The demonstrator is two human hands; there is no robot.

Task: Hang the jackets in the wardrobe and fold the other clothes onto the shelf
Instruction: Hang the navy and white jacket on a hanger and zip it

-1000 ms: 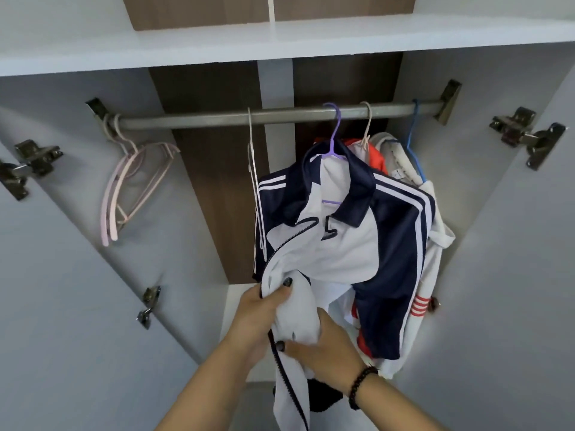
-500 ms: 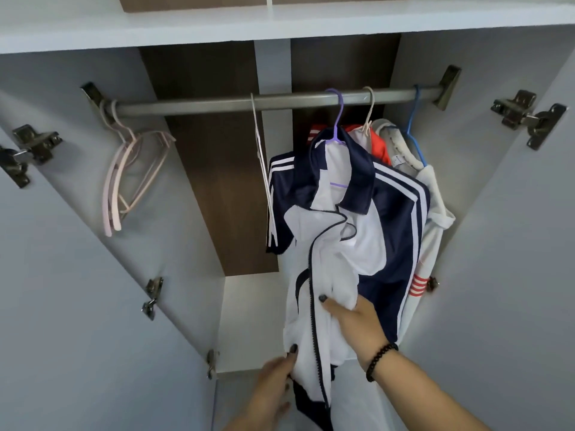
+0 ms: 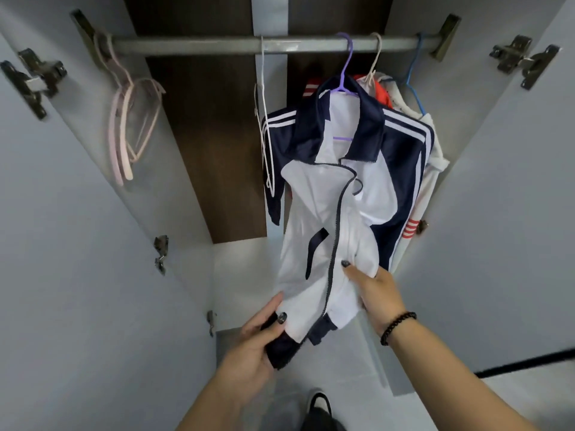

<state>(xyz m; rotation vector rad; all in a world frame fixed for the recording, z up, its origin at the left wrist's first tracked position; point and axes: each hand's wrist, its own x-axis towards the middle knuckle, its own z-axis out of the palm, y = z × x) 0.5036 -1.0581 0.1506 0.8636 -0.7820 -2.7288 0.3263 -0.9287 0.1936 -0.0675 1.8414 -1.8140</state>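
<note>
Both hands have dropped from mid-front to the hem of the navy-and-white zip-up track jacket (image 3: pixel 339 194) since the 2 earlier frames, and the view has tilted down, so the top shelf is out of frame.

- Left hand (image 3: pixel 258 340): fingers and thumb curled round the navy ribbed hem band at the left panel's bottom corner, pulling it down.
- Right hand (image 3: pixel 375 293): black bead bracelet (image 3: pixel 396 326) on the wrist; thumb on the front, fingers behind, pinching the white right panel just beside the zip line.
- Jacket location: on the purple plastic hanger (image 3: pixel 346 79), hooked over the grey metal wardrobe rail (image 3: pixel 202 45), right of centre.
- Orientation: long axis runs top to bottom, collar up at the hanger, hem down toward the person, front facing out. Navy zipper tape runs down the middle; cannot tell whether it is closed.
- Behind it, further right: an orange-and-white garment (image 3: pixel 378 91) on a beige hanger, a white one on a blue hanger (image 3: pixel 413 82).
- Spare hangers: pink bunch (image 3: pixel 130 126) at the rail's left end, 1 thin white hanger (image 3: pixel 264 141) just left of the jacket.

Judgement: this jacket is effectively hung; the step in hand looks like straightening its front or lining up the zipper at the hem. Fold-to-shelf work is not visible from this view.
</note>
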